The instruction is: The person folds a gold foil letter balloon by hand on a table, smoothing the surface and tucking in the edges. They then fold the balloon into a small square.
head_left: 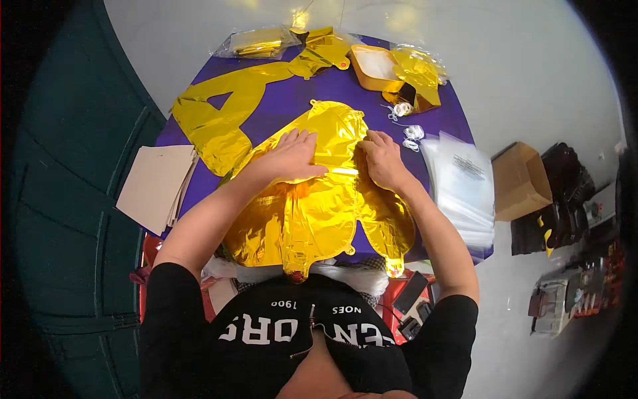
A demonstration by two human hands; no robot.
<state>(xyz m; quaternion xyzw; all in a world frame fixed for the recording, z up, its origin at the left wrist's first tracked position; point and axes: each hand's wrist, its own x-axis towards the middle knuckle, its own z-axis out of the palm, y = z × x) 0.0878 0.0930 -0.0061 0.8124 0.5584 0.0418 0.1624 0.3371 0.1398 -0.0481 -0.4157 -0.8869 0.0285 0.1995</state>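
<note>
A shiny gold foil balloon [325, 206], deflated, lies creased and partly folded over the near half of the purple-covered table [292, 93]. My left hand [292, 156] rests flat on its upper left part, fingers stretched out. At the upper right edge, my right hand [383, 158] has its fingers curled on a fold of the foil; the fingertips are partly hidden. Beyond my left hand lies another flat gold foil balloon [232, 100] with a triangular opening.
White cards [156, 179] stick out at the left edge. Clear plastic bags [462, 186] are stacked at the right, near white string bundles [412, 133]. A yellow box [375, 70] and packaged gold foil [259, 43] are at the back. A cardboard box [522, 183] stands right of the table.
</note>
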